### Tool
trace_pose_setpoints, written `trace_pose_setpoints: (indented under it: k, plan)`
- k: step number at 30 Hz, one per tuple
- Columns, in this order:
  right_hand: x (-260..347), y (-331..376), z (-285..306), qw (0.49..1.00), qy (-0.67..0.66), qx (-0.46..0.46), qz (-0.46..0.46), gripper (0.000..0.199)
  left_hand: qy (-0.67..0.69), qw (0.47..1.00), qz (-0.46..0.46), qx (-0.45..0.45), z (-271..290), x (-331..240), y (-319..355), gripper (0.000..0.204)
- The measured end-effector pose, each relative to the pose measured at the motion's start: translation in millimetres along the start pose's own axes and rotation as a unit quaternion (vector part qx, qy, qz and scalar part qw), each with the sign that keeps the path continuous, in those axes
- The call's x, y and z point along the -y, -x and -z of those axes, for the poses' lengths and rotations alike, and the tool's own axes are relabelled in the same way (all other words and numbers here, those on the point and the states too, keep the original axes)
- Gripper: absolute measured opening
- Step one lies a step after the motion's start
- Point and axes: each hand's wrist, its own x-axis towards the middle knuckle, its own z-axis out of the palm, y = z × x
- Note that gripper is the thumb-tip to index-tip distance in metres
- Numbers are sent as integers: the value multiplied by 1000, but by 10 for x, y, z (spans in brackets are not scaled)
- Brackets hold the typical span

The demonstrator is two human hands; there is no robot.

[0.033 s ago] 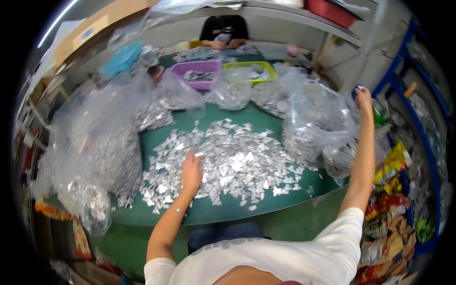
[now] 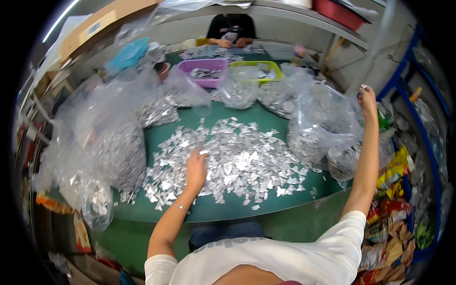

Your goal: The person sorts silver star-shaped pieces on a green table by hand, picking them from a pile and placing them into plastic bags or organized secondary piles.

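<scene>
A broad heap of small, flat silvery pieces (image 2: 242,159) covers the middle of the green table (image 2: 232,114). My left hand (image 2: 196,172) lies on the left part of this heap, fingers slightly spread and touching the pieces. Far out to the right, my right hand (image 2: 367,100) is raised beyond the table's right side. Its fingers close on a small object (image 2: 364,87), partly whitish and partly dark, whose kind I cannot make out. Just left of that hand stands a clear plastic bag (image 2: 327,114) filled with similar pieces.
More filled plastic bags (image 2: 121,147) crowd the left. A purple basket (image 2: 203,82) and a yellow-green basket (image 2: 279,71) stand at the back. Beyond them, another person (image 2: 231,31) works with both hands. A blue rack (image 2: 408,92) and crumpled snack packets (image 2: 394,168) line the right.
The view has shifted slightly, so the table and bags appear a little farther right. My left hand still rests on the pieces, and my right hand still grips the small object.
</scene>
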Motion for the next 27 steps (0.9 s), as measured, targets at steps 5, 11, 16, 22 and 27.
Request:
trace_pose_setpoints:
  k: [5, 11, 16, 22, 27]
  plan:
    - [980, 1206, -983, 939, -108, 295, 143, 30, -3, 999, -25, -42, 43, -21, 24, 27]
    - [389, 2403, -2088, 741, -57, 661, -107, 32, 6, 1000, -23, -18, 27, -44, -14, 28]
    - [-122, 2471, -3069, 749, -219, 563, -272, 43, 12, 999, -17, -25, 15, -11, 20, 27]
    - [-356, 1730, -3994, 943, -257, 134, -164, 48, 30, 999, -20, -12, 48, -68, -46, 25]
    - [-359, 2046, -3790, 965, -92, 246, -20, 49, 19, 999, -15, -23, 56, 45, 40, 25]
